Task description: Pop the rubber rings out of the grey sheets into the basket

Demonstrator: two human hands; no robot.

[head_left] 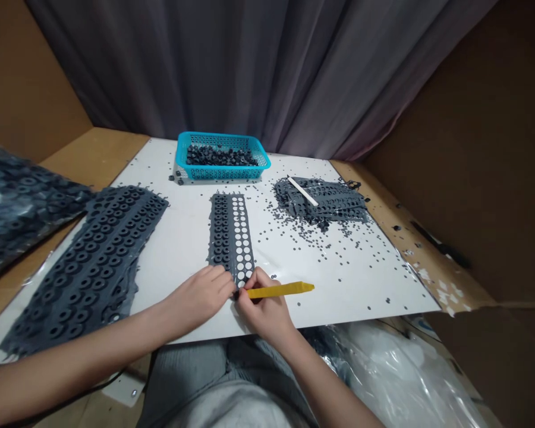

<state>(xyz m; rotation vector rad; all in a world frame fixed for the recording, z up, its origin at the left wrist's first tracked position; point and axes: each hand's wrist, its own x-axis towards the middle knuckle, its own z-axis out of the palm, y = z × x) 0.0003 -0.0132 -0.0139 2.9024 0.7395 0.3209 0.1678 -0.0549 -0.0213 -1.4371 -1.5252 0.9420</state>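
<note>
A narrow strip of dark grey rubber (pixel 218 235) lies on the white board (pixel 182 238), with rows of moulded rings on its left half and white round dots (pixel 241 232) along its right half. My left hand (pixel 200 294) rests its fingertips on the strip's near end, though I cannot tell whether they grip it. My right hand (pixel 263 306) is shut on a yellow flat-tipped tool (pixel 280 290), which points right, and its fingers sit at the strip's near corner.
A wide ringed rubber sheet (pixel 87 267) lies to the left, beside a plastic bag of sheets (pixel 13 208). Behind stand a blue basket of dark rings (pixel 222 156) and a scrap pile (pixel 321 199) with a white stick (pixel 302 191). Small black bits litter the board.
</note>
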